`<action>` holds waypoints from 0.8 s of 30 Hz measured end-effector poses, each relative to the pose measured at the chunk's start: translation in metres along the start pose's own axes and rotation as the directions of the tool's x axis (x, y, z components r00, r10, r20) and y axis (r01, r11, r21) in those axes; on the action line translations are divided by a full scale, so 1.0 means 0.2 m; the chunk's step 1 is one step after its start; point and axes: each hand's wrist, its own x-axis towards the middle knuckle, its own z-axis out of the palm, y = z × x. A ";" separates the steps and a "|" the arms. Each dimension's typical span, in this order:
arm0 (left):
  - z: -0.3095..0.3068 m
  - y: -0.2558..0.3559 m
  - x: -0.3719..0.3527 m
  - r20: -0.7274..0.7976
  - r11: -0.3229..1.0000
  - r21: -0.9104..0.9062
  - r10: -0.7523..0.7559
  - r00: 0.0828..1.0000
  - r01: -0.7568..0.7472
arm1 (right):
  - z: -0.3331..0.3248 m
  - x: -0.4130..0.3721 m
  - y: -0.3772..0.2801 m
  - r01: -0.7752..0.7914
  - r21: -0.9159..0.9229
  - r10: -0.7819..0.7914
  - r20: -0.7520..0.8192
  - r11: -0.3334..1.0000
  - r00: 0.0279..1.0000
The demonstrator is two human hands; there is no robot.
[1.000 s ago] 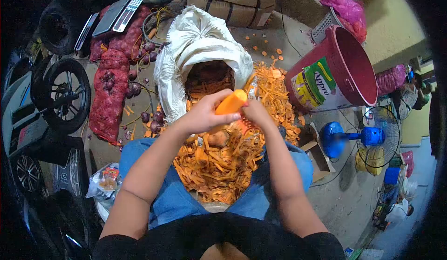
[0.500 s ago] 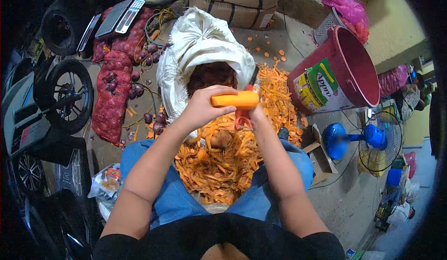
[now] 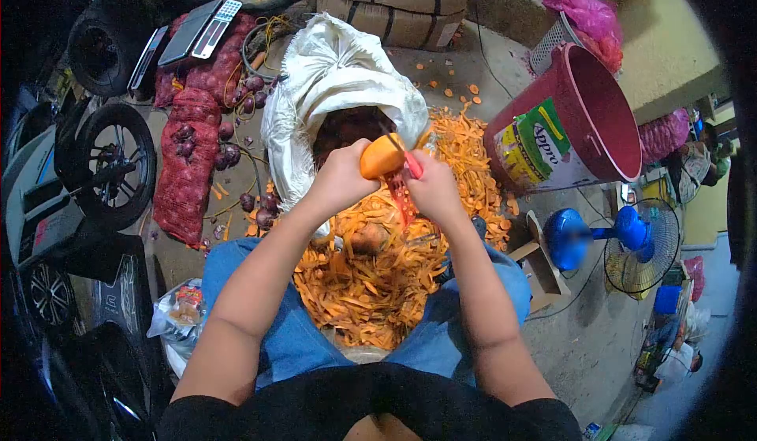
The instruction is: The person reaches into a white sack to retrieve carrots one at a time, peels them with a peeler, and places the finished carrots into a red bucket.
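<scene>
My left hand (image 3: 344, 174) is wrapped round a thick, peeled orange carrot (image 3: 382, 156), its blunt end angled toward my right hand. In my right hand (image 3: 435, 184) is a red-handled peeler (image 3: 413, 165), its narrow dark blade lying against the carrot's right side. Something red with holes hangs below that hand; I cannot make out what it is. Under both hands, between my knees, lies a heap of carrot peelings (image 3: 371, 283). Just beyond them a white woven sack (image 3: 300, 117) gapes open, with dark reddish-brown contents in shadow.
A dark red bucket (image 3: 512, 137) leans at the right, beside a blue fan (image 3: 631, 232) and an open cardboard box (image 3: 552, 283). Left are a net bag of red onions (image 3: 189, 173), a digital scale (image 3: 193, 35) and a motorbike wheel (image 3: 118, 165). Taped cartons (image 3: 394, 7) stand behind.
The carrot has turned from lying sideways to pointing more toward me. My right hand has come up and closer, bringing the peeler blade from beyond the carrot's far end onto its side.
</scene>
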 end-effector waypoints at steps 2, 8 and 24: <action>0.01 0.00 0.00 -0.015 1.000 0.006 -0.012 1.000 0.012 | 0.00 -0.01 0.00 0.015 -0.050 -0.013 0.027 0.999 1.000; 0.03 0.00 0.01 -0.070 1.000 0.018 0.015 0.997 -0.014 | 0.00 -0.03 0.01 0.020 -0.141 -0.020 -0.003 0.990 1.000; -0.05 0.14 -0.12 0.384 0.754 -0.651 0.225 0.895 0.090 | 0.22 0.06 0.53 -0.241 -0.220 0.277 0.148 0.945 0.949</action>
